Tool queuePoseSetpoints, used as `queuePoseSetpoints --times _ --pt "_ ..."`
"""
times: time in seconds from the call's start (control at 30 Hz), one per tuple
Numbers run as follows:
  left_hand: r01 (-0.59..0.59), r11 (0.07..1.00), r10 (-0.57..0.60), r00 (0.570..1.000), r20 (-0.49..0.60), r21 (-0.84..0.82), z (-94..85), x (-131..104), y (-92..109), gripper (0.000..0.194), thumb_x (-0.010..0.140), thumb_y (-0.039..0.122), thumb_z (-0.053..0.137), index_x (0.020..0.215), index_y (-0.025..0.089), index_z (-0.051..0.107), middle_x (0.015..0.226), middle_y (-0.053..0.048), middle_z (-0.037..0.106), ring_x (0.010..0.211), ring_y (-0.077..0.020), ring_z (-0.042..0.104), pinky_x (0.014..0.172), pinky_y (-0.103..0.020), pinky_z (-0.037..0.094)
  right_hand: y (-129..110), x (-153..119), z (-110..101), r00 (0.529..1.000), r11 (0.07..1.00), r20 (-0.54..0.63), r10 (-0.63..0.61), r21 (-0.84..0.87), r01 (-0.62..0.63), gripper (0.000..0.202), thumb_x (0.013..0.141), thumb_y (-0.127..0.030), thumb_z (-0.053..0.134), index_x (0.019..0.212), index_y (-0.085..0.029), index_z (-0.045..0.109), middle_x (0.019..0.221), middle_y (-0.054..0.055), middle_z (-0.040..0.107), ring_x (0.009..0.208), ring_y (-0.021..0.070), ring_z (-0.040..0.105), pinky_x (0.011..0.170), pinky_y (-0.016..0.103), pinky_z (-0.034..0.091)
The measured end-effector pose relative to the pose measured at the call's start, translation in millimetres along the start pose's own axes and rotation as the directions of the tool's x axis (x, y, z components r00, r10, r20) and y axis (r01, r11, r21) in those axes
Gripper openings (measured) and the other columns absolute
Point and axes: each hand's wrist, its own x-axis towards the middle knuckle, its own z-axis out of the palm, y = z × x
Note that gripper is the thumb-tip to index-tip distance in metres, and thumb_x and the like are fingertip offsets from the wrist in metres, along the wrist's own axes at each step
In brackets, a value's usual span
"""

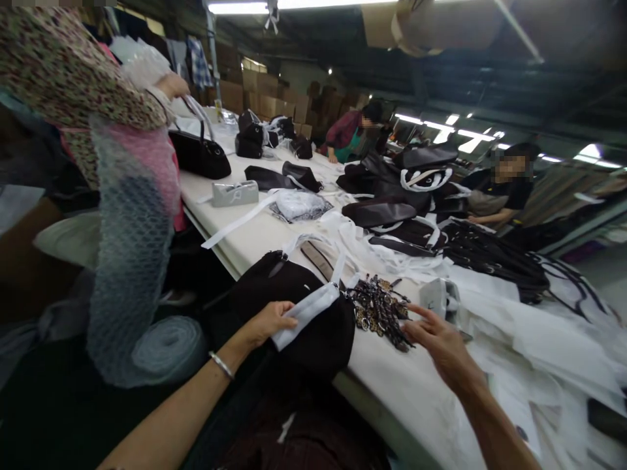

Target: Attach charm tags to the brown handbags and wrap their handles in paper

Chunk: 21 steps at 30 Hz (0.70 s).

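Observation:
A black handbag [289, 294] lies at the near edge of the white table, its handle partly wrapped in white. My left hand [272, 324] pinches the lower end of a white wrapped strip [308, 314] that hangs over the bag's front from a metal ring. Right of the bag is a pile of dark patterned straps or charms with metal rings [379, 310]. My right hand [434, 336] reaches to the pile's right side, fingers apart, with the fingertips near or touching it. Nothing is visible between those fingers.
A small grey box [439, 300] stands beyond my right hand. Black bags [377, 212] and white wrapping sheets [529, 333] cover much of the table [235, 228]. At left, a person holds another black bag [198, 153] near a bubble-wrap roll [169, 346]. Two people work farther back.

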Motion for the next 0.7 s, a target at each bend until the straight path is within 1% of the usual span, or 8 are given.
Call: queuePoseSetpoints --times 0.03,0.1,0.17,0.27,0.37,0.5,0.6,0.7 --pt "0.0 1.0 0.0 1.0 -0.009 0.01 1.4 -0.4 0.0 0.04 0.055 0.028 0.077 0.09 0.012 0.064 0.074 0.002 0.063 0.059 -0.0098 0.051 0.057 -0.022 0.038 -14.7 -7.0 28.6 0.988 0.998 0.152 -0.018 0.062 0.009 0.059 0.058 -0.041 0.08 0.11 -0.018 0.065 0.066 0.003 0.07 0.062 0.0188 0.063 0.06 0.031 0.05" --pt "-0.005 0.999 0.006 1.0 -0.03 0.041 4.4 -1.5 0.2 0.035 0.057 0.026 0.074 0.088 0.012 0.063 0.069 0.004 0.06 0.056 -0.0085 0.049 0.055 -0.021 0.035 -35.1 -18.9 82.4 0.944 0.988 0.318 -0.086 0.151 0.039 0.046 0.065 -0.037 0.077 0.104 -0.018 0.06 0.065 0.0 0.069 0.063 0.0167 0.063 0.062 0.029 0.049" --pt "-0.017 0.997 0.02 0.999 -0.046 0.075 6.8 -2.2 0.3 0.031 0.059 0.024 0.071 0.086 0.012 0.063 0.066 0.005 0.058 0.054 -0.0078 0.046 0.053 -0.021 0.032 -43.5 -24.2 125.9 0.901 0.978 0.406 -0.155 0.189 0.083 0.032 0.069 -0.033 0.074 0.093 -0.019 0.058 0.066 0.0 0.069 0.063 0.0161 0.064 0.062 0.027 0.049" --pt "-0.046 0.99 0.055 0.996 -0.068 0.132 8.3 -1.1 -0.6 0.028 0.059 0.02 0.066 0.086 0.012 0.063 0.066 0.004 0.058 0.054 -0.0085 0.046 0.052 -0.021 0.03 -40.1 -17.8 165.7 0.869 0.978 0.453 -0.197 0.159 0.138 0.019 0.071 -0.028 0.07 0.081 -0.019 0.058 0.065 -0.001 0.069 0.061 0.0148 0.063 0.06 0.025 0.047" --pt "-0.079 0.967 0.107 0.989 -0.103 0.244 8.6 0.4 -0.7 0.027 0.06 0.017 0.061 0.087 0.012 0.065 0.069 0.003 0.06 0.058 -0.0104 0.049 0.054 -0.021 0.032 -30.5 -3.5 181.1 0.875 0.985 0.455 -0.166 0.027 0.173 0.011 0.07 -0.025 0.066 0.075 -0.019 0.058 0.062 -0.001 0.067 0.056 0.0124 0.061 0.055 0.022 0.044" --pt "-0.116 0.914 0.179 0.975 -0.129 0.39 10.2 -1.3 3.8 0.025 0.062 0.014 0.058 0.085 0.012 0.067 0.07 0.002 0.061 0.062 -0.012 0.051 0.057 -0.022 0.034 -22.9 8.8 185.9 0.885 0.963 0.456 -0.089 -0.188 0.194 0.008 0.068 -0.023 0.063 0.073 -0.019 0.058 0.056 -0.003 0.064 0.05 0.0102 0.058 0.05 0.02 0.041" --pt "-0.142 0.901 0.211 0.969 -0.128 0.41 12.5 -2.5 6.5 0.022 0.063 0.014 0.057 0.083 0.013 0.067 0.071 0.002 0.061 0.063 -0.0123 0.052 0.058 -0.022 0.034 -23.5 10.9 187.7 0.898 0.935 0.44 -0.024 -0.307 0.175 0.009 0.067 -0.025 0.063 0.072 -0.019 0.058 0.054 -0.003 0.063 0.048 0.0102 0.057 0.046 0.019 0.04" --pt "-0.144 0.92 0.205 0.969 -0.135 0.364 14.9 -0.7 4.9 0.021 0.062 0.014 0.058 0.082 0.013 0.067 0.07 0.003 0.061 0.063 -0.0123 0.051 0.058 -0.021 0.034 -28.6 9.9 188.0 0.906 0.905 0.423 0.016 -0.392 0.167 0.01 0.069 -0.028 0.063 0.07 -0.019 0.058 0.053 -0.003 0.063 0.043 0.01 0.055 0.043 0.019 0.038"
